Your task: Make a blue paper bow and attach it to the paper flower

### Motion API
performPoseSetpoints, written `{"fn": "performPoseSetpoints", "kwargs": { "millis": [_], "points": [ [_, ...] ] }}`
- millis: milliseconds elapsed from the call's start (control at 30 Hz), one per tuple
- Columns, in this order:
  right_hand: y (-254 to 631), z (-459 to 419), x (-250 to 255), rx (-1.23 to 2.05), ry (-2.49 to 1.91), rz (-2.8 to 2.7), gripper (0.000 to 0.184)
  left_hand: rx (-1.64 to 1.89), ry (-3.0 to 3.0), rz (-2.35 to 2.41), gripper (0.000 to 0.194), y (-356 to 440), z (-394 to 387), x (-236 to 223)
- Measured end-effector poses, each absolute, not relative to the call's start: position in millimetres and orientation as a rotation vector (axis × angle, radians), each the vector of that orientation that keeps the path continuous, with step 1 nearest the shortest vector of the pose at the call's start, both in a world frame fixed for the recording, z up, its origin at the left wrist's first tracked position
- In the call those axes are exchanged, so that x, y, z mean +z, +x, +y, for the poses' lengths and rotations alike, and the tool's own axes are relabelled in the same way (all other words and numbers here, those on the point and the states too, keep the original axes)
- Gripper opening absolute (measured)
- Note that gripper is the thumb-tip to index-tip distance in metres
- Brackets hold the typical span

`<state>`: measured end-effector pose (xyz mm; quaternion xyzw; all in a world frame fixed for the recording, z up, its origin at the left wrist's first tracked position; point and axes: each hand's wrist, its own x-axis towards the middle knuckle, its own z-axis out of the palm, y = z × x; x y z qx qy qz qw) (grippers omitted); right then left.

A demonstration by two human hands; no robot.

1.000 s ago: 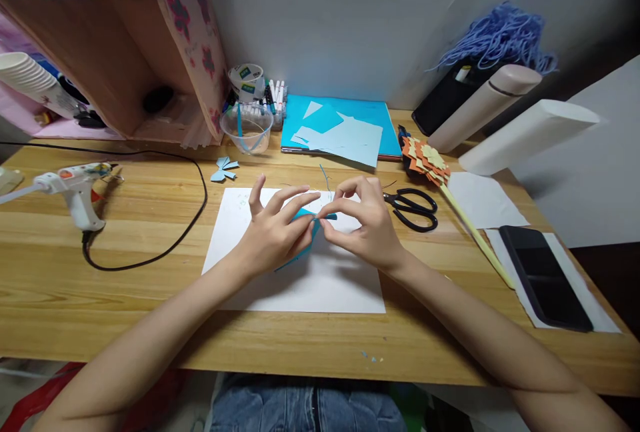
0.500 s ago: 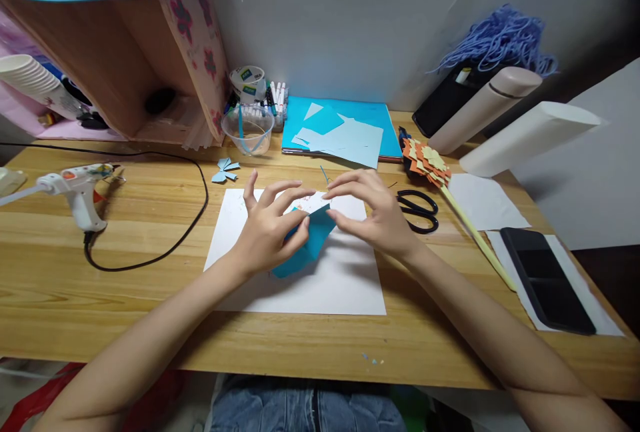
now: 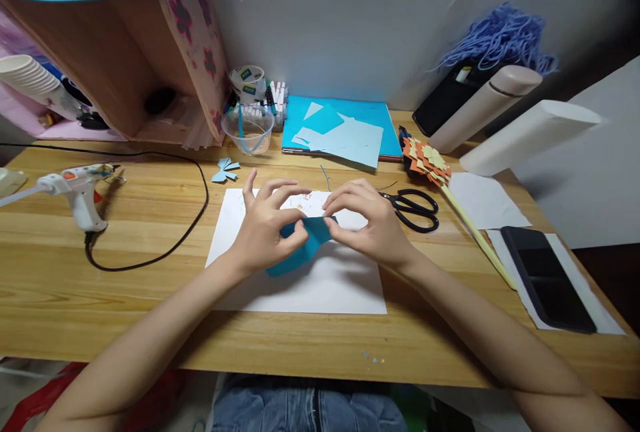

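Observation:
A folded piece of blue paper (image 3: pixel 306 245) lies over a white sheet (image 3: pixel 320 282) in the middle of the wooden desk. My left hand (image 3: pixel 265 229) pinches its left part between thumb and fingers. My right hand (image 3: pixel 373 222) pinches its right end with thumb and forefinger. Both hands meet over the paper, their other fingers curled and raised.
Black scissors (image 3: pixel 415 209) lie just right of my right hand. A glue gun (image 3: pixel 80 189) with its black cord (image 3: pixel 195 209) sits at the left. Blue paper sheets (image 3: pixel 345 132), a plastic cup (image 3: pixel 247 131), a paper flower on a stick (image 3: pixel 430 162) and a black phone (image 3: pixel 547 279) lie around.
The blue paper was opened out and turned half a second ago. Now both hands have closed back on it, pressing it into a flatter fold.

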<state>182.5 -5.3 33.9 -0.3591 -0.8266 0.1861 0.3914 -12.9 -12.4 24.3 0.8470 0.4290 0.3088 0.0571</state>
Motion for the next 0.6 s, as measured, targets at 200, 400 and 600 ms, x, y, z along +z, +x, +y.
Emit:
{"fn": "performPoseSetpoints", "kwargs": {
  "millis": [200, 400, 600],
  "points": [
    [186, 5, 22, 0.574, -0.978, -1.977, 0.005, 0.927, 2.421, 1.239, 0.021, -21, -4, 23],
    [193, 27, -9, 0.726, -1.032, -1.576, 0.004, 1.066, 1.642, 1.452, 0.041, -33, 20, 7],
    [191, 28, -23, 0.741, -1.059, -1.542, 0.006, 0.91, 0.93, 1.055, 0.041, -24, 23, 1]
  ]
}}
